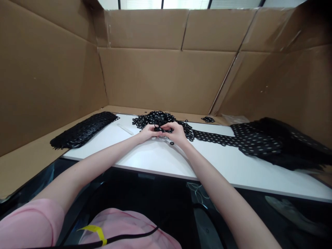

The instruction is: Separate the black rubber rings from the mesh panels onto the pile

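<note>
The black rings (157,127) you are working sit between your fingertips, just above the white board (158,155) — your left hand (147,132) and right hand (177,132) nearly touching, fingers and thumb of each pinched closed on them. Behind lies a loose ring pile (145,120); a perforated black strip (215,137) runs right from it to a dark holed heap (259,138). Well to your left rests a black bundle (85,131) — cardboard walls (166,81) stand around.
</note>
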Available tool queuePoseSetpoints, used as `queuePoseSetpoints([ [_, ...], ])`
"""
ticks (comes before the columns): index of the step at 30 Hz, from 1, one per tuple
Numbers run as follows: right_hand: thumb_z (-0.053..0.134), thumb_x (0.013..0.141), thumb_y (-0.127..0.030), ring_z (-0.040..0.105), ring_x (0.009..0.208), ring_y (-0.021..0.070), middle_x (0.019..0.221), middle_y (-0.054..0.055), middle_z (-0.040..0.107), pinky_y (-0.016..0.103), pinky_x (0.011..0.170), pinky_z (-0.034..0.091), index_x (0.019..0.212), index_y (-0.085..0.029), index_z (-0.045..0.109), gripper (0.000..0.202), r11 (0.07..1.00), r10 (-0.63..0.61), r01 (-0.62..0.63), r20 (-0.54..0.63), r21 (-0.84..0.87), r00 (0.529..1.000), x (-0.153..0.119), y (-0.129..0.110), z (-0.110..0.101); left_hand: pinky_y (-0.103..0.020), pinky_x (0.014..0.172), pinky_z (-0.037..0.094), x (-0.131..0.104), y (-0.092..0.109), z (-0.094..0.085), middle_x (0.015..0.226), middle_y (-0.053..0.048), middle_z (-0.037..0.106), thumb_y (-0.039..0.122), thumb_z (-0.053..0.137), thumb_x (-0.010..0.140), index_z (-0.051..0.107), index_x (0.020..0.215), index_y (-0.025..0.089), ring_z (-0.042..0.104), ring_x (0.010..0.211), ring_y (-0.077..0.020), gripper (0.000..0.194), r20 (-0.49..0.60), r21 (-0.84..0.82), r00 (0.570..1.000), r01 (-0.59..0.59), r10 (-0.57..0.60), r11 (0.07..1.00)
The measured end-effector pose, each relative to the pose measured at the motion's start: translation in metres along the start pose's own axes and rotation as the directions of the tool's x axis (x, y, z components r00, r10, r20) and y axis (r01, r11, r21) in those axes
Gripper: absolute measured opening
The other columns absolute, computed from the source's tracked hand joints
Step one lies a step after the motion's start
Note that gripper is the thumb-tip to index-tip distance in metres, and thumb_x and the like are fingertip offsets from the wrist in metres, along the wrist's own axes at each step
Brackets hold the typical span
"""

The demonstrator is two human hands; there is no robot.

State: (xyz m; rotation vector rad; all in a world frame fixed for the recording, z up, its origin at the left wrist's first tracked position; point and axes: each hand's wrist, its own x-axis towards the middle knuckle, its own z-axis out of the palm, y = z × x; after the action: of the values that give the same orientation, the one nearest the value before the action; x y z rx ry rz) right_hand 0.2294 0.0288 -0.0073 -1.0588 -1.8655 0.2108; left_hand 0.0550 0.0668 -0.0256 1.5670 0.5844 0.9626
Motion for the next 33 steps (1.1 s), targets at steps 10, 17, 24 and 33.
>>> queuePoseSetpoints([
  [10,0.079,0.053,-0.029,0.063,0.076,0.02,0.073,0.004,0.068,0.03,0.068,0.049,0.078,-0.017,0.071,0.029,0.968,0.118,-0.124,0.041,0.216,0.992,0.0052,0.0042,-0.0003,-0.026,0.061,0.043,0.0035,-0.0026,-0.0009,0.065,-0.003,0.064,0.044,0.08,0.06,0.062,0.073,0.009,0.055,0.058,-0.0105,0.042,0.049,0.017,0.998,-0.032,0.031,0.999],
  [17,0.079,0.053,-0.031,0.061,0.068,0.0162,0.069,0.003,0.065,0.028,0.062,0.048,0.077,-0.015,0.067,0.031,0.949,0.129,-0.144,0.07,0.28,0.989,0.0041,0.004,0.0004,-0.024,0.055,0.039,0.0058,-0.0044,-0.0035,0.062,-0.002,0.063,0.046,0.078,0.061,0.059,0.069,0.01,0.053,0.054,-0.0097,0.042,0.063,0.028,0.997,-0.042,0.04,0.999],
  [24,0.08,0.051,-0.035,0.059,0.057,0.0137,0.063,0.002,0.065,0.025,0.054,0.045,0.075,-0.015,0.063,0.036,0.93,0.186,-0.223,0.15,0.293,0.971,0.0036,0.0049,-0.001,-0.023,0.052,0.038,0.0054,-0.0045,-0.0027,0.058,0.0,0.06,0.048,0.075,0.063,0.058,0.068,0.011,0.05,0.05,-0.0084,0.041,0.064,0.085,0.997,-0.056,0.05,0.995],
  [33,0.07,0.059,-0.022,0.058,0.059,0.0135,0.061,-0.003,0.065,0.024,0.058,0.042,0.077,-0.02,0.061,0.02,0.99,0.142,-0.142,0.092,-0.013,0.986,0.0027,-0.0036,0.0,-0.022,0.047,0.034,0.0032,-0.0033,-0.0011,0.056,0.001,0.058,0.041,0.069,0.07,0.058,0.068,0.012,0.048,0.046,-0.0074,0.032,0.019,0.274,0.999,-0.055,0.051,0.96],
])
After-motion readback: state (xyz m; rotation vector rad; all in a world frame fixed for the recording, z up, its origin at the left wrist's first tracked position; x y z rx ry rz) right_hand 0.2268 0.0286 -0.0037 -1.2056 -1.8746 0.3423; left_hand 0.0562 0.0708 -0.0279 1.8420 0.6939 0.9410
